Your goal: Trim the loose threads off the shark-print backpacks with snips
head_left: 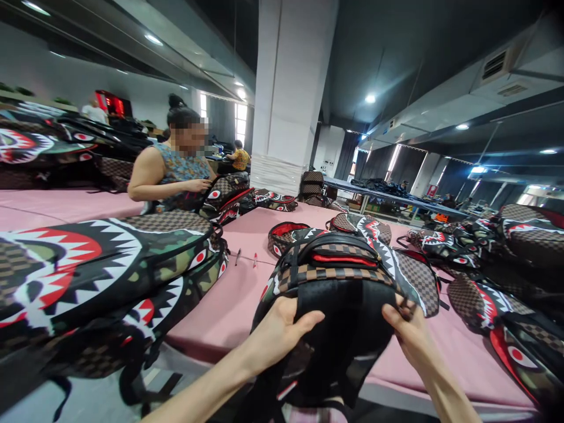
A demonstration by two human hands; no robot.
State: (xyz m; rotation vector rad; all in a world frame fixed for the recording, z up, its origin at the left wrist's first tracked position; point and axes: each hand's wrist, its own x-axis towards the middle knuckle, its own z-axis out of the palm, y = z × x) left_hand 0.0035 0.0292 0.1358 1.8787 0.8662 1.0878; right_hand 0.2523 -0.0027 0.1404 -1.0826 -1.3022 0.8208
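A backpack (343, 311) with black panels, a brown check band and red-lined pocket stands before me at the table's front edge. My left hand (286, 326) grips its left side, thumb stretched over the black panel and fingers hidden behind. On the opposite side, my right hand (405, 326) pinches the bag's edge, with the thumb in front and fingers partly hidden. Behind it lies another checked backpack (416, 273) with white shark teeth. To the left of my left hand are two stacked camouflage backpacks with shark mouths, the upper backpack (118, 252) lying flat.
Two pens, one black (238, 257) and one red (255, 260), lie on the pink table (220, 329). Across it a person (174, 158) handles another bag (227, 191). More backpacks (484, 299) crowd the right side. A white pillar (291, 88) rises behind.
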